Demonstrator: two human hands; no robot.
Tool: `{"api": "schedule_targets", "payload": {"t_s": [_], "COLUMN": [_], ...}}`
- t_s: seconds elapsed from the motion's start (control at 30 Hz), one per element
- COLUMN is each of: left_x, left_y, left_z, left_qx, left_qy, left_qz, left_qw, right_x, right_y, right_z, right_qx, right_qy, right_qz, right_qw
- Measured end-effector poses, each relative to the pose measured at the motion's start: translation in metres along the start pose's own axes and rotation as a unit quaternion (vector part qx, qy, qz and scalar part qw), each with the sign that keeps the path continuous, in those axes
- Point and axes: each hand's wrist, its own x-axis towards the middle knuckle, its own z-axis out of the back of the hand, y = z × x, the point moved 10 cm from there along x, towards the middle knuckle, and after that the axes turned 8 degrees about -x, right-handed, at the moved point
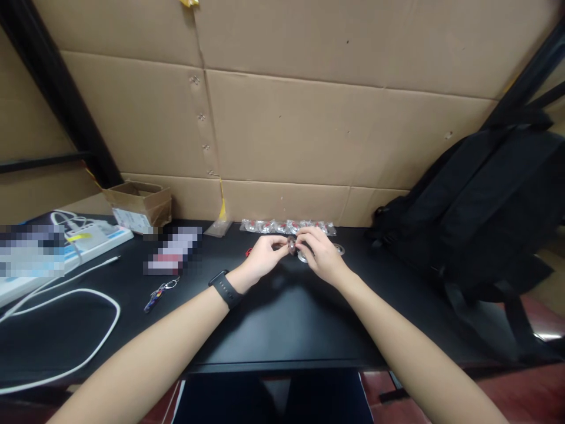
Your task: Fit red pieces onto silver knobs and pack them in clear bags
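Over the black tabletop, my left hand (pixel 265 259) pinches a small round, shiny brownish disc (pixel 292 245) between thumb and fingers. My right hand (pixel 323 257) meets it from the other side, its fingertips closed at the disc's edge. Below the right fingers shows part of a silvery round piece (pixel 302 257). Another silvery ring (pixel 339 249) peeks out beyond that hand, mostly covered. Something small and red (pixel 249 252) lies partly behind the left hand. A row of clear packets (pixel 269 227) with shiny round pieces and red bits lies just behind both hands.
At the left lie a white cable (pixel 115 306), a keychain (pixel 159 293), a blurred-out item (pixel 174 250) and a white-and-blue box (pixel 112 238). An open cardboard box (pixel 141 206) stands behind them. A black backpack (pixel 481 218) fills the right; a cardboard wall (pixel 300 129) closes the back.
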Motion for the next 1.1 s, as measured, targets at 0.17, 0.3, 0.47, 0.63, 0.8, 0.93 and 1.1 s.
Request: {"api": "schedule_targets", "payload": {"t_s": [0.17,0.3,0.47,0.63,0.8,0.93,1.1], "left_x": [-0.003,-0.01,-0.015,-0.014,-0.012,-0.012,-0.012], "left_y": [-0.016,-0.044,-0.045,-0.038,-0.032,-0.03,-0.028], "left_z": [0.015,-0.002,-0.008,-0.01,-0.012,-0.011,-0.008], "left_qx": [0.021,0.147,0.222,0.288,0.34,0.349,0.356], "left_qy": [-0.077,-0.022,-0.013,0.006,0.027,0.029,0.018], "left_qz": [-0.059,-0.125,-0.099,-0.084,-0.072,-0.07,-0.071], "left_qw": [0.995,0.981,0.97,0.954,0.937,0.934,0.932], "right_x": [-0.001,-0.001,-0.002,-0.002,-0.002,-0.003,-0.004], "right_y": [-0.002,-0.005,-0.009,-0.011,-0.015,-0.014,-0.007], "right_z": [-0.002,-0.003,-0.004,-0.001,0.006,-0.001,-0.01], "right_qx": [-0.023,-0.02,-0.007,-0.001,-0.005,0.003,0.036], "right_qy": [0.017,0.024,0.032,0.035,0.03,0.05,0.075], "right_qz": [-0.003,-0.004,-0.02,-0.025,-0.03,-0.024,-0.013], "right_qw": [1.0,0.999,0.999,0.999,0.999,0.998,0.996]}}
